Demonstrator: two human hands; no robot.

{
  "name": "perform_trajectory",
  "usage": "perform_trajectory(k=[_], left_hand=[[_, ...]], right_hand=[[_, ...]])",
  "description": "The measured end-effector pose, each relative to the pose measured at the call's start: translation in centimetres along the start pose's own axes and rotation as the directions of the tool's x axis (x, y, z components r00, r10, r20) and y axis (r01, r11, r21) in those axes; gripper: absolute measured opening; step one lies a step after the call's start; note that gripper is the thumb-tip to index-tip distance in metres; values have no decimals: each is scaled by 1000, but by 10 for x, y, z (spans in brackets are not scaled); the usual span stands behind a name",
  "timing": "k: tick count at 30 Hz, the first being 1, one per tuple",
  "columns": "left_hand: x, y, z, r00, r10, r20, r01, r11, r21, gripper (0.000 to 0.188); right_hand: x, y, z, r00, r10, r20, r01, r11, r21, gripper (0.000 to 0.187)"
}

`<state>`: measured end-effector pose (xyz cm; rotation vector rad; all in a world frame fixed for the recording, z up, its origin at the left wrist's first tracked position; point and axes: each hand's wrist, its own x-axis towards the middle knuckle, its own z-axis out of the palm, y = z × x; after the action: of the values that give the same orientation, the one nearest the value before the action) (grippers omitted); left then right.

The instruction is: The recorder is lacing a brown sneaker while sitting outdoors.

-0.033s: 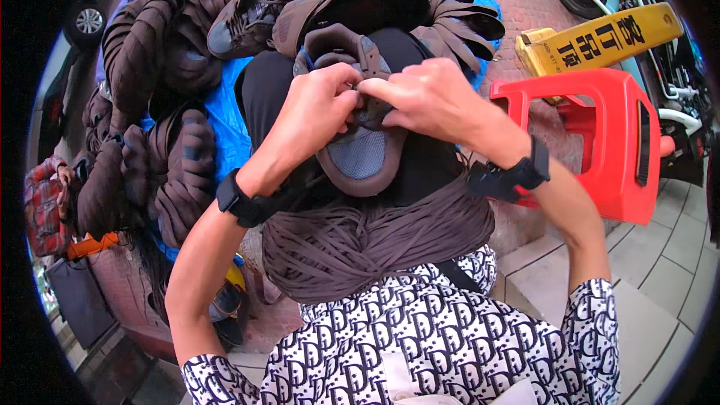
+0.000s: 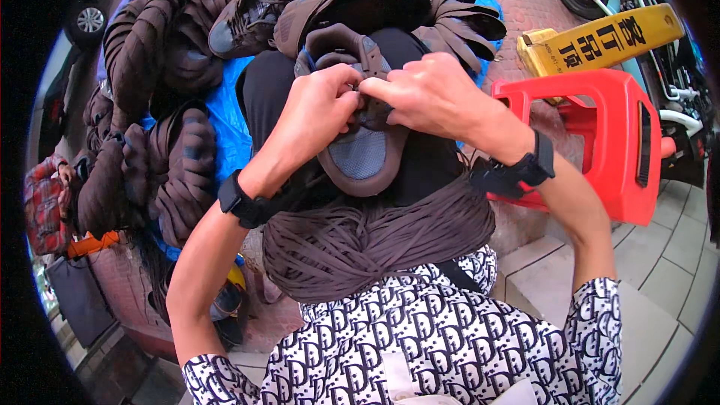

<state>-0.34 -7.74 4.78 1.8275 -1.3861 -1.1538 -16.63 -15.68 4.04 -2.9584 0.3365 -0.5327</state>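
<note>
Shoe (image 2: 356, 156) is rested on lap (image 2: 268, 94), toe twd body. L hand (image 2: 322, 105) & R hand (image 2: 431, 97) closed over its middle; item pinched can't be told. Shoe could be tipped if tugged unevenly.

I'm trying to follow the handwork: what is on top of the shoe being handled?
The left hand and right hand meet over the middle of the shoe. Its mesh toe shows; whatever the fingertips may hold there is covered.
</note>
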Motion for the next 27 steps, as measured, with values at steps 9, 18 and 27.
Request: perform_trajectory(k=[9, 18, 27], left_hand=[[9, -8, -2, 940, 325, 106, -339, 926, 168, 13], [25, -4, -3, 861, 360, 360, -491, 775, 398, 17], [24, 6, -17, 842, -51, 537, -152, 932, 328, 16]], right_hand=[[11, 7, -1, 946, -190, 264, 212, 975, -59, 22], [-1, 5, 3, 992, -127, 6, 127, 990, -65, 9], [3, -2, 4, 981, -188, -49, 184, 980, -81, 10]])
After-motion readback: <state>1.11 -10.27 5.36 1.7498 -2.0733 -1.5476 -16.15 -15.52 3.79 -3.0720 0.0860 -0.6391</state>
